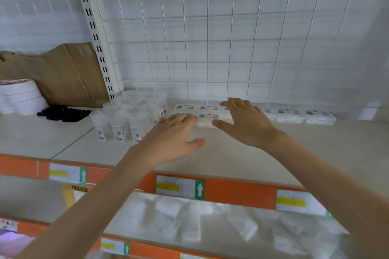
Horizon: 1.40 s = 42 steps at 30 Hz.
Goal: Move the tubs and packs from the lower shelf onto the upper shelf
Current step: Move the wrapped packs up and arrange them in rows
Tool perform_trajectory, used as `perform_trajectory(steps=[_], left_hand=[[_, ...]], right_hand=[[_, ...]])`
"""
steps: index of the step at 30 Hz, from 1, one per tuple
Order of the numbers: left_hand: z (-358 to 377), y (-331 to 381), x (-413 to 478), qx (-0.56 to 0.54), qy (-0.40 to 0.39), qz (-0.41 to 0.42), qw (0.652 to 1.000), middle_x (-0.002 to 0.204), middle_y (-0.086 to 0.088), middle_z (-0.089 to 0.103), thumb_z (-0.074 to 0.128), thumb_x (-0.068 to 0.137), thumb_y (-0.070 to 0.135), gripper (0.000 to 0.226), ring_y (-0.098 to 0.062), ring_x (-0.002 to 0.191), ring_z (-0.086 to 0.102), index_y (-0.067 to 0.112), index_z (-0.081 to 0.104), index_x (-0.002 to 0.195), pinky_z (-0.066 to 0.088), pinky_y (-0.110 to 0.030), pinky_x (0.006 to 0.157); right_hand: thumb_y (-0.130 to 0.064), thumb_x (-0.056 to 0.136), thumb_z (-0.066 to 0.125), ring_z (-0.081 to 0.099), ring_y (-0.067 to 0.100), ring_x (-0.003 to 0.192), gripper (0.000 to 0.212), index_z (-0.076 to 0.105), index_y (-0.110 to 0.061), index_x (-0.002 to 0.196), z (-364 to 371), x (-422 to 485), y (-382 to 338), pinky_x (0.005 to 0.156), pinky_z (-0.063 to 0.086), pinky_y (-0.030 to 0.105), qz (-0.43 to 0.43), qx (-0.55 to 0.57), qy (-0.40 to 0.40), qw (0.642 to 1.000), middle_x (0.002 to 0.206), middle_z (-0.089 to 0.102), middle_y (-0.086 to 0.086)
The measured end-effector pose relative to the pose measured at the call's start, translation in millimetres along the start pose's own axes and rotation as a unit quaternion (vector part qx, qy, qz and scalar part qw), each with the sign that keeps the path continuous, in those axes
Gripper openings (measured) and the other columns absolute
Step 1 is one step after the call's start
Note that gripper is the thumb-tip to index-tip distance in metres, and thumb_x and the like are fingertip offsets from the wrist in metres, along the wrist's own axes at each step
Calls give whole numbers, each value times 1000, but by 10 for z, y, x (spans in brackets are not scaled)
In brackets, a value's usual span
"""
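Nearest me, along the bottom of the frame, the lower shelf [31, 195] carries a blurred scatter of loose packs [189, 216]. They look soft, light and film-wrapped, so I judge they will sag and slide. I would take each across its width, or gather a few between flat palms, rather than pinch a corner. Above them runs the orange edge strip [237, 191] with its price labels, and beyond that the pale upper shelf [294, 153]. Both my arms reach over that strip. My left hand [174, 132], at mid-frame, is released, with fingers straight and spread, and its tips meet the front of the row of packs [294, 114]. My right hand [246, 120], just to its right, lies flat and open over the same row and grasps nothing. I cannot tell whether it presses down or only hovers. Left of my hands stand the tubs [126, 118], clear, thin-walled and bunched close. They are probably light but easy to crush, so best held low around the sides with both hands. Behind everything rises the wire grid [231, 48]. At the far left are black pieces [63, 112], a stack of plates [19, 96] and leaning cardboard [69, 73].
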<state>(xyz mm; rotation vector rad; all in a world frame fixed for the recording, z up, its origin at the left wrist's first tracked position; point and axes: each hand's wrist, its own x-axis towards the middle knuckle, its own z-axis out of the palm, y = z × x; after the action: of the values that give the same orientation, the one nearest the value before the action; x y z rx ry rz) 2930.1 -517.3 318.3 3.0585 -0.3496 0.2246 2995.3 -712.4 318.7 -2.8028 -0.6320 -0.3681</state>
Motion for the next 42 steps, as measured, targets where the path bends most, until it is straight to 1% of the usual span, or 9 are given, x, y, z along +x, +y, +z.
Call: perform_trajectory(steps=[4,11,17,22,28,31,34,38,42], left_hand=[[-79,15,-376,-20,23,29,999,162,4,20,38,98,58,70,-16,147,22,24,19,155,21,-36,118],[44,17,-1041,-65,34,72,995,159,1,27,48,96,53,73,-19,144,27,20,21,155,25,-36,114],[317,86,-1665,-42,87,120,988,153,-5,36,56,94,46,65,-24,140,35,14,36,147,26,-33,111],[681,4,-1987,-14,122,150,981,131,-9,61,51,82,51,61,-26,117,60,11,60,127,49,-35,95],[1476,-91,-1972,-39,33,144,988,141,-13,52,59,84,44,61,-30,128,52,9,54,134,43,-40,103],[1858,-100,-1819,-60,-23,117,991,156,-9,35,60,92,39,63,-25,142,35,13,42,146,28,-35,113],[2188,-97,-1621,-58,-58,105,991,161,-3,24,53,95,41,63,-19,147,24,18,32,150,18,-29,115],[2506,-77,-1299,-65,-94,90,989,162,-3,21,52,97,40,62,-19,148,20,17,31,150,16,-29,116],[2766,-66,-954,-103,-85,67,989,161,-2,23,50,98,35,58,-19,147,23,17,32,151,17,-29,115]], right_hand=[[-61,95,43,29,21,142,68,33,-20,148,-44,-434,-180,113,24,38,27,-15,15,999,152,35,-1],[-58,95,45,31,21,139,65,36,-20,146,-14,-1228,-656,110,26,37,66,-10,45,997,151,37,0],[-55,91,51,42,21,132,59,45,-21,138,116,-1896,-950,105,33,36,61,6,62,996,144,45,-2],[-57,91,49,44,17,127,56,46,-25,137,333,-2285,-1086,97,35,31,75,15,53,996,138,48,-9],[-53,93,51,42,19,129,54,44,-25,138,1095,-2450,-839,101,31,32,108,17,-18,994,142,46,-6],[-51,94,52,42,21,131,54,44,-23,139,1498,-2390,-568,104,33,34,137,20,-65,988,143,46,-2],[-49,95,52,40,22,133,54,43,-21,140,1809,-2261,-319,106,32,34,150,23,-95,984,145,43,0],[-46,96,52,39,23,133,53,42,-19,141,2131,-2027,-50,105,32,35,166,26,-107,980,145,42,2],[-43,96,52,36,27,135,56,40,-17,143,2458,-1821,202,108,29,39,186,19,-110,976,148,37,5]])
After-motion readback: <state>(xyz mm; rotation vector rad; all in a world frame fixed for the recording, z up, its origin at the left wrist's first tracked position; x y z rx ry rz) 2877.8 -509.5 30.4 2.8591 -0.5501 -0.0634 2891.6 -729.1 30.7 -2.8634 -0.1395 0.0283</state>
